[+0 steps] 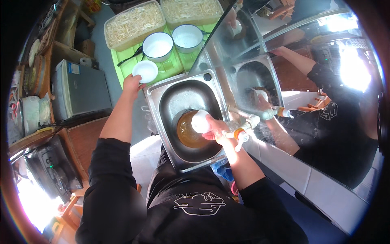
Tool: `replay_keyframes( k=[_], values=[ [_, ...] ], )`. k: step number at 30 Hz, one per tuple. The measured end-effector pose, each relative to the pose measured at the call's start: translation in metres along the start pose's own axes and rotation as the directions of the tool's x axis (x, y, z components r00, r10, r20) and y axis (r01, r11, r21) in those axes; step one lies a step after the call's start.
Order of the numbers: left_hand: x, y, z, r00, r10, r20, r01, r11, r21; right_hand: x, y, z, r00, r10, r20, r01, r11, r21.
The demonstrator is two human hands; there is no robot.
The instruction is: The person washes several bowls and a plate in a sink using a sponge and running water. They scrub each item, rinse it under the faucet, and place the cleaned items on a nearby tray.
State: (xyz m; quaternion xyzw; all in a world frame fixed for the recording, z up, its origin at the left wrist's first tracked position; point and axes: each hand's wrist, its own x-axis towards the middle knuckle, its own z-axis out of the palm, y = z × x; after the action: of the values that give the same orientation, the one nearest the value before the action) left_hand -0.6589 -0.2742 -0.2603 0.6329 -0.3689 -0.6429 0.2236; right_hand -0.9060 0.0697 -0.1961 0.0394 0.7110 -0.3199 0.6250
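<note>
A small white bowl is in my left hand, gripped at its rim over the near edge of a green tray, beside two white pots. Inside the stainless steel sink, my right hand holds another white bowl, tilted with its outside towards the camera. Below that bowl is a round vessel of brownish liquid. The tap juts over my right wrist.
Two white enamel pots with dark handles stand on the green tray, before tubs of bean sprouts. Along the right runs a mirror-like panel that reflects me and the sink. A grey cabinet stands at left.
</note>
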Motion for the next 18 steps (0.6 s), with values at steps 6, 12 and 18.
replay_keyframes(
  k=[6, 12, 18],
  values=[
    [0.034, -0.016, 0.013, 1.000, 0.018, 0.006, -0.018, 0.999, 0.032, -0.013, -0.011, -0.005, 0.997, -0.060, 0.050, 0.056, 0.994, 0.090],
    [0.027, -0.022, 0.011, 0.931, 0.352, -0.097, -0.256, 0.820, 0.513, -0.023, 0.012, -0.016, 0.978, -0.195, 0.073, 0.193, 0.981, 0.025],
    [-0.109, -0.041, 0.067, 0.913, 0.307, 0.268, -0.405, 0.610, 0.681, -0.007, 0.058, -0.026, 0.867, -0.499, 0.012, 0.446, 0.763, -0.468]
  ],
)
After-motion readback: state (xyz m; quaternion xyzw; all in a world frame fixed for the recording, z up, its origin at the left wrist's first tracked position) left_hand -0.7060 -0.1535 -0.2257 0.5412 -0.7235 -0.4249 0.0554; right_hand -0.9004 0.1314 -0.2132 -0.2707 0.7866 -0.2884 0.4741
